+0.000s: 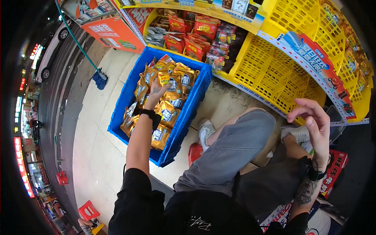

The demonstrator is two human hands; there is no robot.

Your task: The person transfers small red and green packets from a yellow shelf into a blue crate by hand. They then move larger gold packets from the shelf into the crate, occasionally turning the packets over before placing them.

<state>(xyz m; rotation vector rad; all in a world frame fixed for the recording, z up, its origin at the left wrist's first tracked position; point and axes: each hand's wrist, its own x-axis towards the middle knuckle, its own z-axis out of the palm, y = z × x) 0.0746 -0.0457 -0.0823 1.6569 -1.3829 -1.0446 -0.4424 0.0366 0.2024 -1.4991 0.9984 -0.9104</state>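
Observation:
My left hand (158,90) reaches into a blue plastic crate (185,122) and grips a gold snack pouch (172,85), with the thumb across its front and the fingers partly hidden. More gold pouches (167,113) fill the crate around it, some lying flat and some on edge. My right hand (317,126) is raised over my right side, its fingers curled but apart, holding nothing. Nearest to it is the front edge of a yellow plastic display rack (264,70), whose slotted compartments are divided by thin walls.
Red snack packets (194,50) sit in the rack's left compartments. A mop (100,78) stands left of the crate, near the road. Behind my right arm lies a red printed carton (335,171). My bent knee (255,123) and a red stool (195,152) are close to the crate.

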